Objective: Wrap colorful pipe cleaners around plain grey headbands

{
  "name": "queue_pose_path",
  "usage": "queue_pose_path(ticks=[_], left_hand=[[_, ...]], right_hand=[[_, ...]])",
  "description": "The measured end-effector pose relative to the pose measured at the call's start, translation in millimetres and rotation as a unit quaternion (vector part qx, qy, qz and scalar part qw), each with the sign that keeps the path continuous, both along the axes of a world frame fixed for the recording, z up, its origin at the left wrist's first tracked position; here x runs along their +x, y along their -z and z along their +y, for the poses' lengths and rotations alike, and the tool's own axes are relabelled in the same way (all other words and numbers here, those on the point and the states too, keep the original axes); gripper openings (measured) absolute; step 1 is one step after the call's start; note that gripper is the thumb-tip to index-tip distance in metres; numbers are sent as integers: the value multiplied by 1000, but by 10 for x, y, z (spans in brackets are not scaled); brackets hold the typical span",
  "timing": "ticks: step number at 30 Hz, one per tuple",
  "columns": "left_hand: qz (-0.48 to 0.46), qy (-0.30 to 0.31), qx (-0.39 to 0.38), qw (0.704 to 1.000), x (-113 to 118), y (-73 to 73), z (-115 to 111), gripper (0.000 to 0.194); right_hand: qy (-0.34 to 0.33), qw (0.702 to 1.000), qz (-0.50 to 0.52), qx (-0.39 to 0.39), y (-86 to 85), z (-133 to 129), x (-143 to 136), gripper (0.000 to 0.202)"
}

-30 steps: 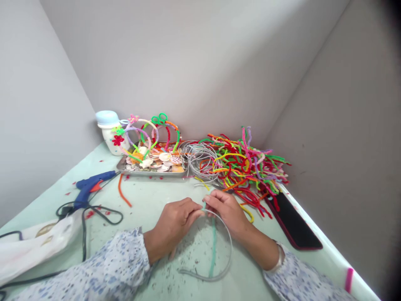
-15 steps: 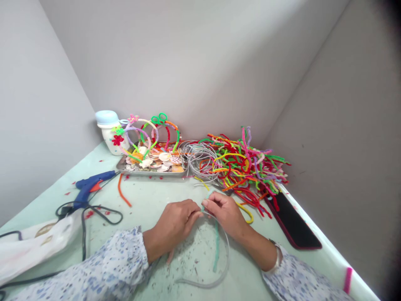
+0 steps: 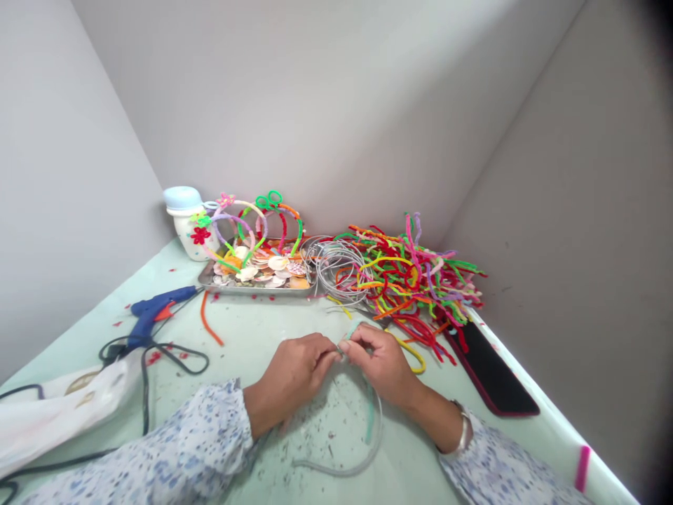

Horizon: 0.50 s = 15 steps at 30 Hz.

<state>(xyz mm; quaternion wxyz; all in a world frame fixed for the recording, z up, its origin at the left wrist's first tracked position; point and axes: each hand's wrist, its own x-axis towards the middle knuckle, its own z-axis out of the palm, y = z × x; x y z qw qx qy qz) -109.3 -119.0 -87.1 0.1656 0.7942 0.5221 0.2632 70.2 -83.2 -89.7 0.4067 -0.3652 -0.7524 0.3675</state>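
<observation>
My left hand (image 3: 301,372) is closed in a pinch, its thumb and fingertips on the end of a grey wire (image 3: 336,473). Fingertip to fingertip with it, my right hand (image 3: 383,361) pinches a teal pipe cleaner (image 3: 370,421) against the same wire. One bit of the pipe cleaner shows above the right fingers, and a longer tail hangs below that hand. The wire passes under the right hand and curves back toward me over the table. Where wire and pipe cleaner meet, my fingertips cover them.
A blue glue gun (image 3: 158,308) with a dark cable lies left, by a white plastic bag (image 3: 99,396). Behind are a metal tray (image 3: 252,289) of shells and decorated hoops, a white jar (image 3: 184,224), coiled wire (image 3: 341,270), piled pipe cleaners (image 3: 420,280) and a phone (image 3: 497,372).
My fingertips have drawn closer together over the join. The hanging teal tail has swung slightly right and up. The view has shifted a little.
</observation>
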Motion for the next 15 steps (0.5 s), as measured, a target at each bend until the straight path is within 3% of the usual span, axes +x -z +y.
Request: queue_pose_path(ticks=[6,15], left_hand=[[-50,11,17,999,-1,-7,-20,19],[-149,8,-47,988,35,-3,-7,22]], right_hand=[[-4,996,44,-82,29,31,-21,26],[24,999,31,-25,61,39,-16,26]])
